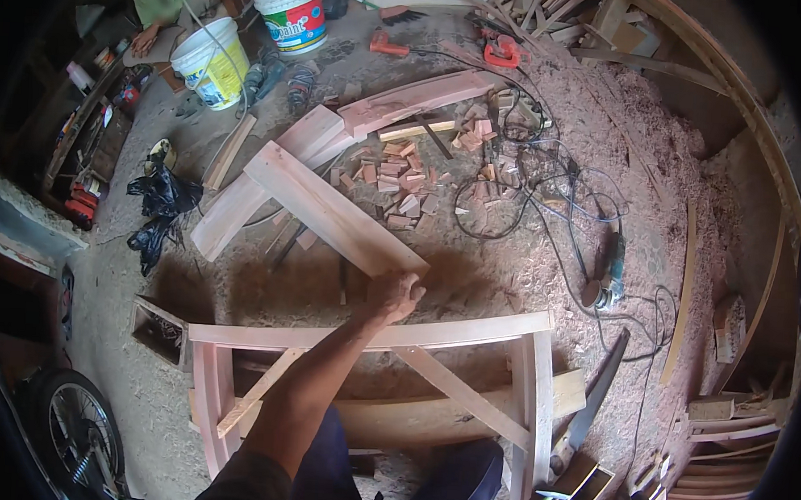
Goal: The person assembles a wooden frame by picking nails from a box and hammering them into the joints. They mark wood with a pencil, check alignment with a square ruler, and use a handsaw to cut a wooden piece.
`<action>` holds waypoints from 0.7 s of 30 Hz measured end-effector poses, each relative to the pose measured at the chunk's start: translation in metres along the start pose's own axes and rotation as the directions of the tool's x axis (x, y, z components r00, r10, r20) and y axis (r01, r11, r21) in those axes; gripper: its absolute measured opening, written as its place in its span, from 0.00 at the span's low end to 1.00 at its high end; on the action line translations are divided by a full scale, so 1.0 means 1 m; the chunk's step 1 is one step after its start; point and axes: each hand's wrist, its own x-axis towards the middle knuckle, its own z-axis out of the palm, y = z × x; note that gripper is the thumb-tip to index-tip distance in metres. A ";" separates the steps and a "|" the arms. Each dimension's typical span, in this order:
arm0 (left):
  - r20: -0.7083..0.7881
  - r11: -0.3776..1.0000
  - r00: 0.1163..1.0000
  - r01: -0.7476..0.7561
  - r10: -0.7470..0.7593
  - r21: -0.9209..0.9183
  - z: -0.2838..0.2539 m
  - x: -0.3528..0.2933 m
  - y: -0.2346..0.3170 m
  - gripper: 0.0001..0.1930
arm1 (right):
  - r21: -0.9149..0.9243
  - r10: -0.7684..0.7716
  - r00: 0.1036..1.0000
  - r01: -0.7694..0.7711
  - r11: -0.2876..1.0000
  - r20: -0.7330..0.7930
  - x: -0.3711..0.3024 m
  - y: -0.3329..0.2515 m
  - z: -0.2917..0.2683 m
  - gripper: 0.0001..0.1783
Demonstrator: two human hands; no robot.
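Observation:
My left hand [396, 296] is closed round the near end of a thick pale wooden board [335, 210]. The board slants away to the far left, and its far end lies over a second plank [232, 214] on the floor. Nearer to me, under my left forearm, stands a wooden frame [468, 335] with a slightly bowed top rail, upright legs and diagonal braces. My right hand is out of view. Just beyond the board lies a heap of small wood offcuts [406, 181].
A handsaw [595, 394] leans right of the frame. An angle grinder [606, 281] and tangled cables [500, 227] lie on the shavings. Farther off are paint buckets [293, 17], an orange power tool [388, 44] and a seated person [174, 3]. A motorcycle wheel [75, 428] is at left.

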 end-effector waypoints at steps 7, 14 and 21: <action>-0.140 0.951 0.989 -0.004 0.050 0.309 0.001 0.089 -0.057 0.42 | -0.058 0.089 0.996 -0.088 0.994 0.026 0.076 -0.092 0.019 0.16; -0.264 0.948 0.956 -0.036 0.125 0.318 0.017 0.113 -0.074 0.19 | -0.113 -0.259 0.866 0.335 0.935 0.428 0.264 -0.286 0.098 0.17; -0.295 0.923 0.948 0.006 0.117 0.385 0.023 0.117 -0.074 0.16 | -0.328 -0.098 0.809 0.342 0.881 0.580 0.437 -0.422 0.377 0.31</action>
